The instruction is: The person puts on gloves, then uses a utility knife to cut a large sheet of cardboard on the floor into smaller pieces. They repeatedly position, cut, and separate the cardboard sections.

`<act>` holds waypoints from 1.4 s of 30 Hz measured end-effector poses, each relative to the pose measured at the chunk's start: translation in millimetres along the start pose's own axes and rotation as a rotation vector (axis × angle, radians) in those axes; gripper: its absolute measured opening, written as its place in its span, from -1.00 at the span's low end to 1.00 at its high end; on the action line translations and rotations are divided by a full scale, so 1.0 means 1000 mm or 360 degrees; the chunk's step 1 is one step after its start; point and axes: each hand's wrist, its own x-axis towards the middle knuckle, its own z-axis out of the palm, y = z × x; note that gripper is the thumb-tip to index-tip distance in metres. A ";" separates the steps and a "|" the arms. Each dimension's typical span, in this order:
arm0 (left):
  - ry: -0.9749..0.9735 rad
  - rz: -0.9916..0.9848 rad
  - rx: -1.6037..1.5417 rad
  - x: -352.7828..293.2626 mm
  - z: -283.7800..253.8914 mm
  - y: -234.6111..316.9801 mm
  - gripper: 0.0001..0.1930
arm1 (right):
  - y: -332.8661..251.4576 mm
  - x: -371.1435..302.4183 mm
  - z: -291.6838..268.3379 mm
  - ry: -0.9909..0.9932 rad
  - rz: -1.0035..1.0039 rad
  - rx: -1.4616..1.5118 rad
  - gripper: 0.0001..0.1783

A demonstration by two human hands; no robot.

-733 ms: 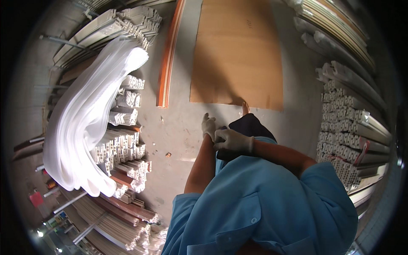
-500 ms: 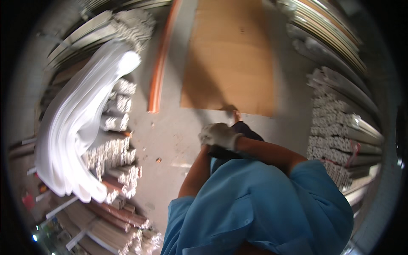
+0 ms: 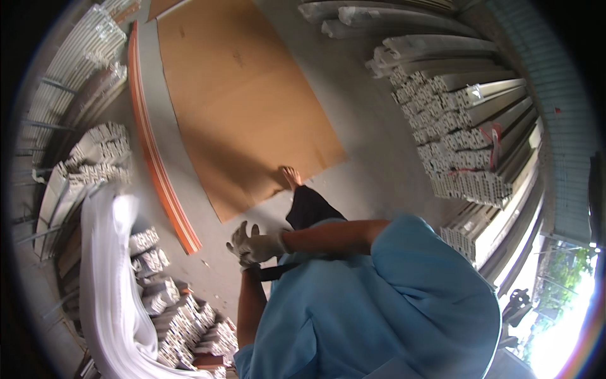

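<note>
Pale stacked profiles [image 3: 451,129] fill the right, and white sheeting [image 3: 108,278], perhaps foam, drapes at left.

sheet [image 3: 233,95]: cardbd, matt | gloves [image 3: 260,247]: cloth, matt | shirt [image 3: 416,303]: cloth, smth | sheeting [image 3: 107,290]: plast.-like, smth

Grey floor [image 3: 374,142] — corrugated wall [image 3: 548,76]

pale gloves [image 3: 264,247] | worn | overlapping | below and left of view centre
</note>
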 end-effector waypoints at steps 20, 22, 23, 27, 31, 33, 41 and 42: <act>-0.0610 -0.1196 -0.1111 0.160 -0.048 0.038 -0.49 | 0.305 -0.155 -0.273 0.0555 0.1771 0.0638 -0.60; -0.0627 -0.1274 -0.1161 0.155 -0.047 0.033 -0.49 | 0.315 -0.169 -0.258 0.0509 0.1886 0.0795 -0.61; -0.0630 -0.1303 -0.1185 0.153 -0.047 0.032 -0.50 | 0.319 -0.175 -0.251 0.0517 0.1808 0.0791 -0.63; -0.0685 -0.1365 -0.1226 0.149 -0.047 0.033 -0.49 | 0.332 -0.183 -0.233 0.0655 0.1708 0.0944 -0.66; -0.0788 -0.1328 -0.1192 0.159 -0.049 0.036 -0.49 | 0.336 -0.184 -0.232 0.0762 0.1824 0.1020 -0.77; -0.0847 -0.1287 -0.1148 0.172 -0.049 0.036 -0.50 | 0.335 -0.188 -0.235 0.0661 0.1461 0.0658 -0.76; -0.0902 -0.1083 -0.1275 0.218 -0.052 0.038 -0.52 | 0.290 -0.231 -0.212 0.1019 0.1855 0.0745 -0.66; -0.0894 -0.1053 -0.1284 0.219 -0.054 0.036 -0.50 | 0.282 -0.234 -0.204 0.1108 0.1896 0.0813 -0.65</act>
